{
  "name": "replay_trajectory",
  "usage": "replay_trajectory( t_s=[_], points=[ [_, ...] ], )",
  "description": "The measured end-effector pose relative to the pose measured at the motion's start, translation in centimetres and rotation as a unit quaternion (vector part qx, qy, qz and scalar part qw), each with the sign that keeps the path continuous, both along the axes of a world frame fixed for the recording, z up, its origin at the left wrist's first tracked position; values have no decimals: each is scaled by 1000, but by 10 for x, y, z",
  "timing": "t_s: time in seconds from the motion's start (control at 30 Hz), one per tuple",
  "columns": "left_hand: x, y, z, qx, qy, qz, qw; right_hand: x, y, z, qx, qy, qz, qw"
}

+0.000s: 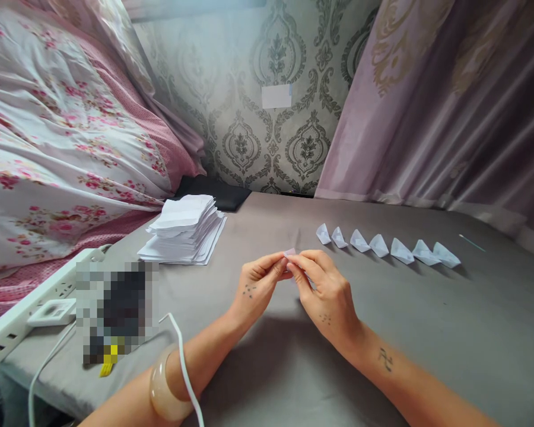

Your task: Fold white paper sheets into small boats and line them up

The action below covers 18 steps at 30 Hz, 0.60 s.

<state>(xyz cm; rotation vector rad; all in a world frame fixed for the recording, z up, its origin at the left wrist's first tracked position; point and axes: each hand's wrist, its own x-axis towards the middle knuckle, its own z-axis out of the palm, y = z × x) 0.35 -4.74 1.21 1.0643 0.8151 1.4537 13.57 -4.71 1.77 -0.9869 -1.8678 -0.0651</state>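
Note:
Between my two hands is a small folded piece of white paper [289, 253], mostly covered by the fingers. My left hand [258, 283] pinches it from the left with thumb and forefinger. From the right, my right hand [324, 281] grips it with thumb and fingertips. Both hands are raised a little over the grey table surface. To the right, several folded paper boats [359, 241] stand in a slanting row. Beyond my left hand sits a stack of white paper sheets [187, 228], its upper pieces smaller than those at the bottom.
A white power strip [48, 302] with a plugged-in charger lies along the left edge. Its white cable [184, 362] passes over my left forearm. A black flat item [222, 194] lies behind the stack. A thin stick [471, 242] rests at right. Curtains [382, 130] hang beside the wall.

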Motion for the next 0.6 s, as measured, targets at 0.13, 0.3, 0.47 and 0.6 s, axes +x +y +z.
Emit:
replay_trajectory(
  t_s=[0.13, 0.3, 0.47, 0.6],
  points=[
    [0, -2, -3, 47, 34, -8, 998, -1, -1, 6, -24, 6, -16, 1000],
    [-2, -3, -6, 80, 104, 11, 991, -1, -3, 13, -56, -5, -6, 998],
    [-4, -4, -2, 106, 173, 27, 979, -1, -5, 19, -85, -16, 3, 996],
    [-4, -5, 1, 108, 186, 40, 976, -1, -5, 22, -113, -1, 13, 994]
  ],
)
